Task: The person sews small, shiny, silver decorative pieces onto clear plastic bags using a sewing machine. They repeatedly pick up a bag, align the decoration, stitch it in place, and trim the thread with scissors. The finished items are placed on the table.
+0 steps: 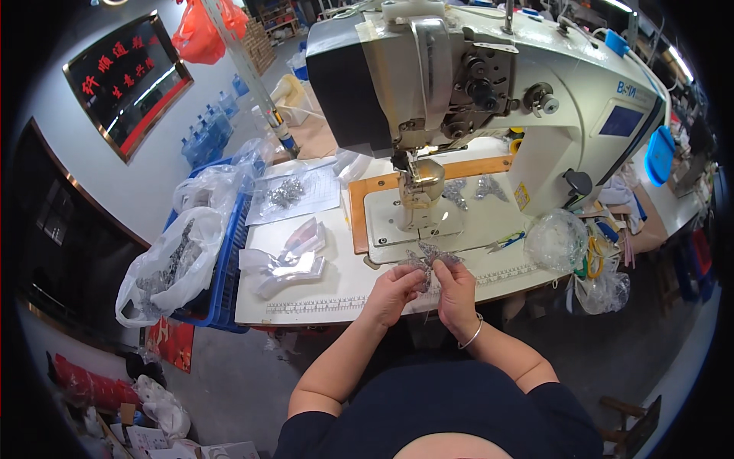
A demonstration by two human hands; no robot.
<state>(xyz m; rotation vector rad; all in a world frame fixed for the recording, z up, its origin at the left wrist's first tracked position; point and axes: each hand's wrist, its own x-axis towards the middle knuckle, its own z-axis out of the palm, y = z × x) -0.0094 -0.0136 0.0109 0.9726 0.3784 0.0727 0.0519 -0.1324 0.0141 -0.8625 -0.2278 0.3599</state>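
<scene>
My left hand (394, 294) and my right hand (456, 297) are close together at the table's front edge. Between their pinched fingers is a silvery-grey, glittery butterfly-shaped piece (433, 251), its wing tips pointing away from me. Just beyond it stands the needle area (417, 200) of a white sewing machine (566, 84). Two similar glittery wing-shaped pieces, a left one (454, 194) and a right one (490, 187), lie on the bed behind the needle. Thread snips (505, 242) rest to the right of my hands. A silver bangle circles my right wrist.
Shiny translucent sheets (284, 264) lie left, near a ruler strip (321, 304) along the front edge. Silvery bits (286, 193) sit on white paper (321, 200). A blue crate (238, 252) with plastic bags (172, 264) flanks the table. Crumpled clear plastic (556, 239) lies right, beside green-and-orange-handled scissors (593, 258).
</scene>
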